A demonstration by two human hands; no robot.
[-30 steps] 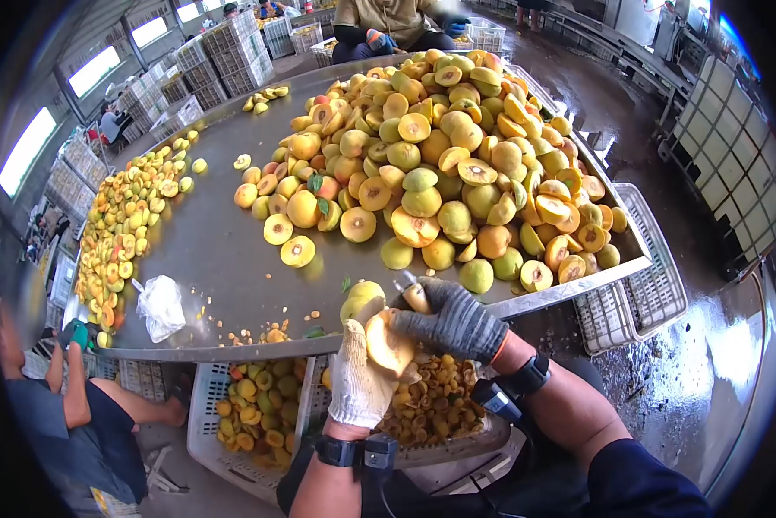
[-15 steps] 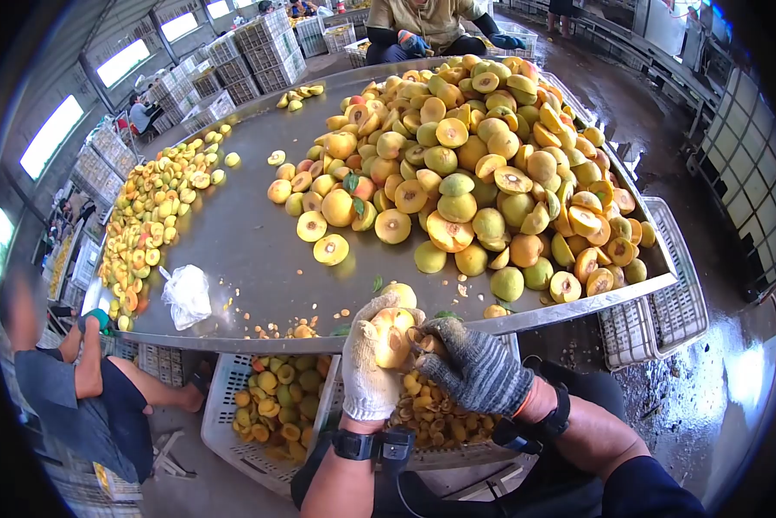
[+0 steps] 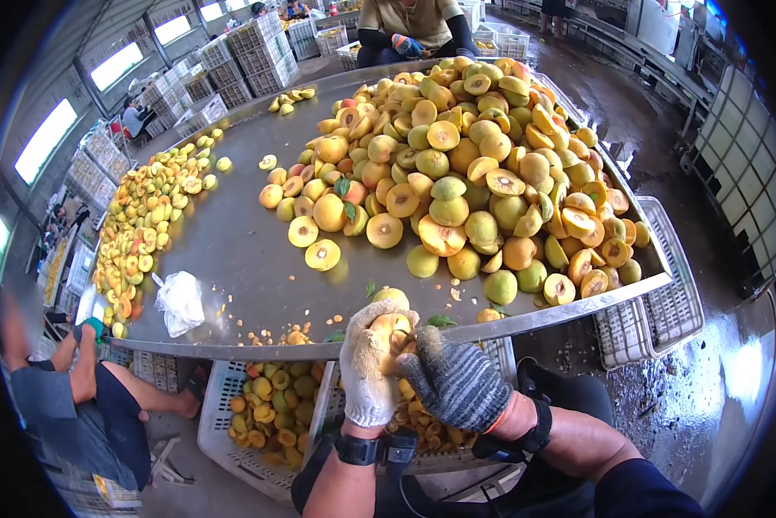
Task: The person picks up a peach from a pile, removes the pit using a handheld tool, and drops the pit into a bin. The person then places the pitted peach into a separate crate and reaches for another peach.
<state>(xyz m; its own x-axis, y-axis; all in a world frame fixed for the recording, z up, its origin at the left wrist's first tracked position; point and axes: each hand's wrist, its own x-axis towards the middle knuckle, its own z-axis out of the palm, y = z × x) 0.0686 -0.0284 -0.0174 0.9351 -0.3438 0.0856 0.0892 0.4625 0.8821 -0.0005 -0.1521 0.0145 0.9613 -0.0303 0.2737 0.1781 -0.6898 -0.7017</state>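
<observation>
My left hand [image 3: 364,367], in a cream-white knit glove, is closed around a yellow peach half [image 3: 391,331], its cut face turned up toward me. My right hand [image 3: 464,382], in a grey striped glove, presses its curled fingers against the right side of that fruit. Whatever lies between those fingers is hidden. Just beyond the left fingertips, another yellow peach [image 3: 391,298] shows at the table edge. Both hands are over the near edge of a metal table [image 3: 233,268]. A big heap of cut and whole yellow peaches [image 3: 457,173] covers its right side.
Peach halves [image 3: 146,216] line the table's left side, near a white plastic bag [image 3: 181,302]. Below are a white crate [image 3: 215,423] of peaches and smaller pieces [image 3: 431,423]. A person [image 3: 69,388] sits at left, another [image 3: 410,26] across the table. Crates [image 3: 625,332] stand at right.
The right hand has turned and moved left and slightly down, its fingers now closer over the peach half. The left hand still holds the fruit. My view has shifted slightly.
</observation>
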